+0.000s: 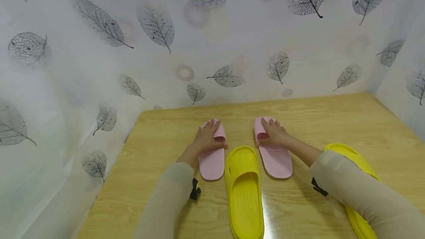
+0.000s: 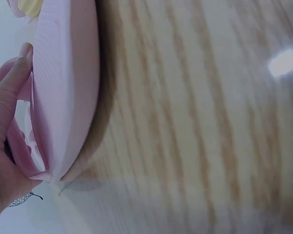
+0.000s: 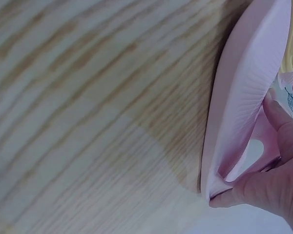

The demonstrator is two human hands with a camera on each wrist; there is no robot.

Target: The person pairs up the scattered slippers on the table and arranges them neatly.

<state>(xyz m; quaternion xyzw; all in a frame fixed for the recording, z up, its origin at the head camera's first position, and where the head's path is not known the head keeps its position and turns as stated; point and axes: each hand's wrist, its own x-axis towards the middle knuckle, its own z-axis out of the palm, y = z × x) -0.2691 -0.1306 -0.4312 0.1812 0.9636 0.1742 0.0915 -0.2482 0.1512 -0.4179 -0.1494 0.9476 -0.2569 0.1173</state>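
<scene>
Two pink slippers lie on the wooden tabletop, toes toward the back wall. On the left pink slipper, my left hand grips across the strap, with the thumb on its inner side. My right hand holds the right pink slipper in much the same way. The left wrist view has the thumb by the strap opening of the pink slipper, its sole edge facing the camera. In the right wrist view, the thumb and a finger lie about the strap of the other pink slipper.
A yellow slipper lies between the pink pair, closer to me. Another yellow slipper is at the right, partly hidden under my right sleeve. The wooden tabletop meets a leaf-patterned wall covering at the back and sides.
</scene>
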